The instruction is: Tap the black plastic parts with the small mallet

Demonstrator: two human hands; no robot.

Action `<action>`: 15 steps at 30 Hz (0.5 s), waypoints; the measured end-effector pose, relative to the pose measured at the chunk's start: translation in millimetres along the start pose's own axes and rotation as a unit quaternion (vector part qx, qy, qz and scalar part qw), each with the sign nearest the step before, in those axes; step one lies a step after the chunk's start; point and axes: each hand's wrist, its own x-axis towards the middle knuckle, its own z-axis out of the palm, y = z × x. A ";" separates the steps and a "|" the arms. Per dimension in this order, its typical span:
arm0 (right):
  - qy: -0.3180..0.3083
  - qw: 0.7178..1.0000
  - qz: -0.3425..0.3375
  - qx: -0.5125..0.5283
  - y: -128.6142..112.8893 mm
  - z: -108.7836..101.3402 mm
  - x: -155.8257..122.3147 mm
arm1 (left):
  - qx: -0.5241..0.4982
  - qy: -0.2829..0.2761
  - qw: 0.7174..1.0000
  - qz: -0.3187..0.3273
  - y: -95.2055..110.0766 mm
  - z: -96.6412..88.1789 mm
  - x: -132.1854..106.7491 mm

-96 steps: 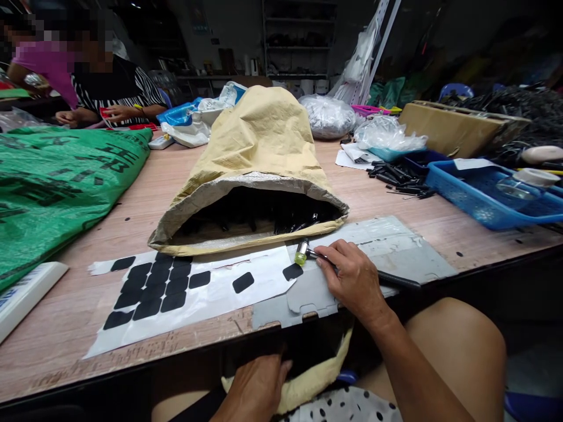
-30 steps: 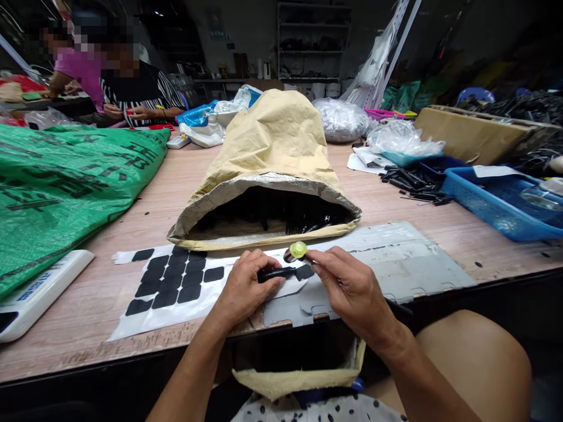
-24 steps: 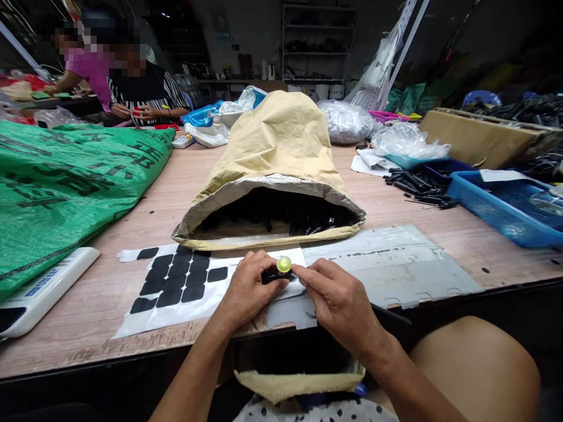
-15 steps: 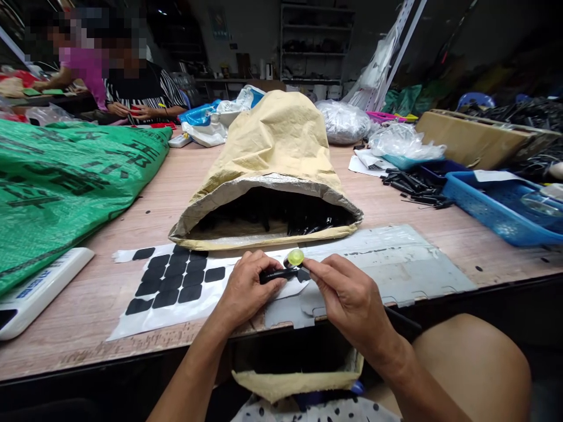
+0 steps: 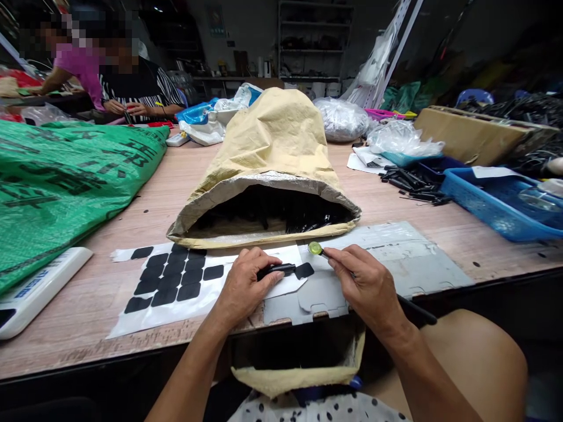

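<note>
My left hand point(image 5: 250, 274) is closed round a short black tube point(image 5: 281, 269), whose tip sticks out to the right. Just past that tip lies a black rounded-square patch point(image 5: 304, 270). My right hand point(image 5: 365, 281) grips a long black rod with a round yellow-green end point(image 5: 315, 248); its dark shaft reappears below the wrist. Left of my hands, a white sheet point(image 5: 176, 313) carries rows of similar black patches point(image 5: 167, 278). Beyond it lies a beige sack point(image 5: 277, 135), its mouth facing me and dark pieces inside. A grey board point(image 5: 396, 264) lies under my right hand.
A green printed sack point(image 5: 79, 170) and a white device point(image 5: 44, 293) lie at left. Toward the right are a blue basket point(image 5: 497, 211), loose black parts point(image 5: 411, 184) and a cardboard box point(image 5: 475, 135). Another open sack point(image 5: 299, 375) is below the table edge. Two people sit far left.
My right hand has moved right with the rod, drawing its yellow-green end away from the black tube. My left hand stays nearly in place, still holding the tube.
</note>
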 end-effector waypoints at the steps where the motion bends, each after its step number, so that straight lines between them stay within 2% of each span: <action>1: 0.000 1.000 0.003 -0.011 2.5 1.6 -0.9 | 0.002 0.001 1.000 0.000 -0.1 0.0 -0.3; 6: 0.008 0.998 -0.006 -0.065 5.8 7.6 -4.0 | 0.010 -0.001 1.000 0.003 -2.5 0.4 -1.0; 15: 0.015 0.996 -0.020 -0.082 -4.0 11.1 -10.8 | 0.024 -0.009 1.000 0.003 -2.6 0.4 -0.3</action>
